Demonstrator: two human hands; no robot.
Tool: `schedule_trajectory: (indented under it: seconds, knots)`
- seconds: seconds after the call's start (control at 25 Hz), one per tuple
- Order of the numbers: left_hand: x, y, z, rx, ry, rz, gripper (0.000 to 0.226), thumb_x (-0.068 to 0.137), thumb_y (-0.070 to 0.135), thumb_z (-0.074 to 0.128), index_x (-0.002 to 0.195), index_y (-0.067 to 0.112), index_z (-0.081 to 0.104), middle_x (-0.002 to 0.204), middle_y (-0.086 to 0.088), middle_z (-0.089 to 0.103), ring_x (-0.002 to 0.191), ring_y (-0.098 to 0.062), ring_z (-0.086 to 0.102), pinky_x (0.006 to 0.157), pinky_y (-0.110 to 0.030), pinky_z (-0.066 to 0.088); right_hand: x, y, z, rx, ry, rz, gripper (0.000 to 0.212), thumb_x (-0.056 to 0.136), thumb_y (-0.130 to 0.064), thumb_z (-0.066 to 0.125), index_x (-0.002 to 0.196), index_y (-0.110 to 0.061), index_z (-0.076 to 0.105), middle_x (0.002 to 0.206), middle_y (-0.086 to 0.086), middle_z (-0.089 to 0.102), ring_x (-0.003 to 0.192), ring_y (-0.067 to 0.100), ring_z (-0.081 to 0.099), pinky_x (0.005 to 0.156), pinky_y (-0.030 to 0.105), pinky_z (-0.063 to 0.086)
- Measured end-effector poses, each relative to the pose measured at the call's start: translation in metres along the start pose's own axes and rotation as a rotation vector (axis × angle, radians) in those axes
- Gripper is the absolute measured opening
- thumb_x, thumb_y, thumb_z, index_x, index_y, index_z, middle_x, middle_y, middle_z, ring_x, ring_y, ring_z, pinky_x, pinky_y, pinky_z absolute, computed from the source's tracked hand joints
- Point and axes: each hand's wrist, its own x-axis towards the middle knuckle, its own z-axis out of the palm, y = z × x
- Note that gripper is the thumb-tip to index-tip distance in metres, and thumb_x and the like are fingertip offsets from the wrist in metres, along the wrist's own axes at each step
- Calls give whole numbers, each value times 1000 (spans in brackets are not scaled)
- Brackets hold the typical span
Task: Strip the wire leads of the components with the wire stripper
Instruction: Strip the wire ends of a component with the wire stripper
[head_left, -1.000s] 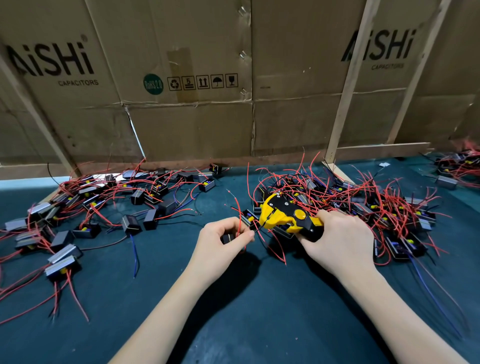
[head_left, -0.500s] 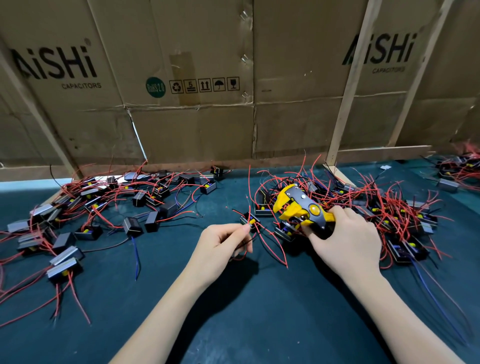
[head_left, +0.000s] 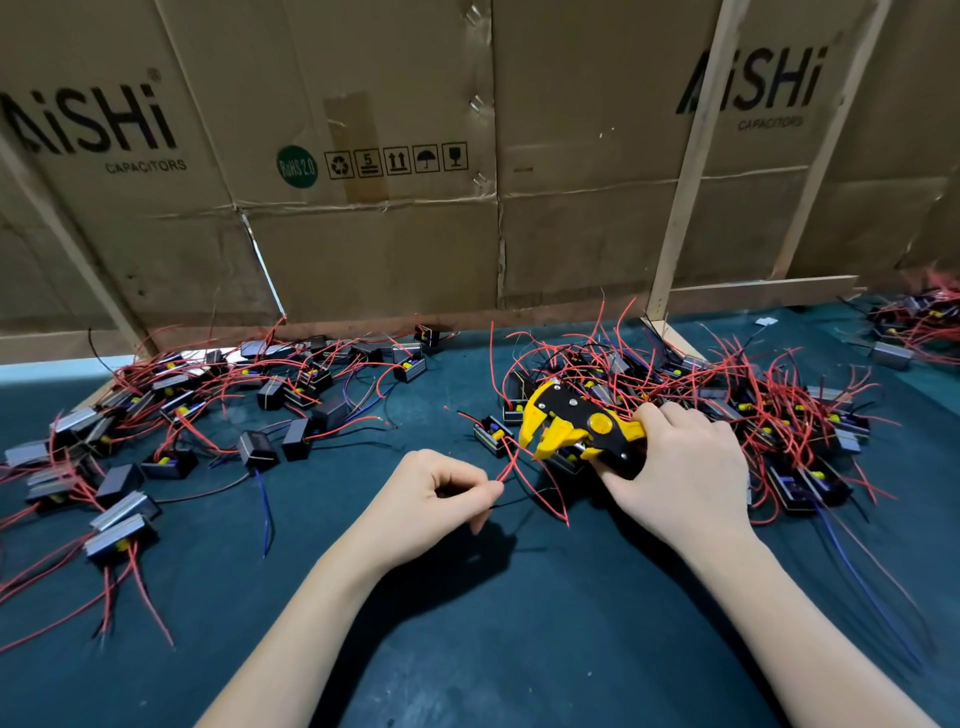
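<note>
At the left of the frame we saw a pile of small black components with red wires, spread over the dark green bench. One component with a silver top lay nearest the left edge, and its red wires pointed down toward the bottom of the frame. A blue wire lay just right of it.

Near the middle of the frame we saw the left hand. Its fingers were curled, and the thumb and first finger pinched a red wire lead. That lead ran up and to the right to a small black component that lay on the bench just left of the tool.

Right of the middle we saw the right hand. Its fingers were wrapped around the handles of the yellow and black wire stripper. The tool's yellow head pointed left, toward the left hand, and its mouth stood a little apart. The red lead passed close by the mouth, but we could not tell if it was inside.

Behind the right hand lay a big tangled heap of components with red wires. At the far right edge of the frame sat another small heap.

Along the top of the frame stood a wall of brown cardboard boxes, with thin wooden strips leaning against them.
</note>
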Motion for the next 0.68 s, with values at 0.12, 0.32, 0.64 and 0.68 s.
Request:
schedule_trajectory:
  seconds: [0.12, 0.32, 0.64, 0.68]
  knots:
    - [-1, -1, -1, 4, -12, 16, 43, 93, 34, 57, 53, 16, 57, 46, 7, 41, 47, -7, 33, 50, -19, 27, 0, 1, 0, -44, -33, 14, 50, 65, -53, 78, 86, -10, 63, 83, 7, 63, 82, 33, 60, 75, 40, 39]
    - [0, -3, 0, 21, -68, -12, 43, 90, 39, 57, 54, 15, 58, 48, 4, 46, 48, -9, 36, 51, -22, 30, -1, -1, 0, -41, 4, -70, 51, 59, -48, 83, 83, -8, 63, 78, 9, 62, 77, 33, 60, 72, 40, 41]
    - [0, -4, -3, 28, -120, -35, 43, 91, 34, 58, 52, 17, 59, 44, 7, 44, 45, -7, 33, 49, -18, 28, 0, -3, -1, -60, 14, -184, 47, 55, -44, 84, 78, -10, 61, 74, 6, 61, 73, 32, 58, 70, 40, 43]
    - [-1, -4, -3, 27, -128, -36, 43, 91, 34, 58, 53, 16, 59, 44, 7, 43, 45, -7, 33, 49, -19, 28, 0, -4, -1, -60, 17, -195, 46, 54, -43, 84, 77, -11, 61, 74, 5, 61, 72, 32, 58, 70, 39, 43]
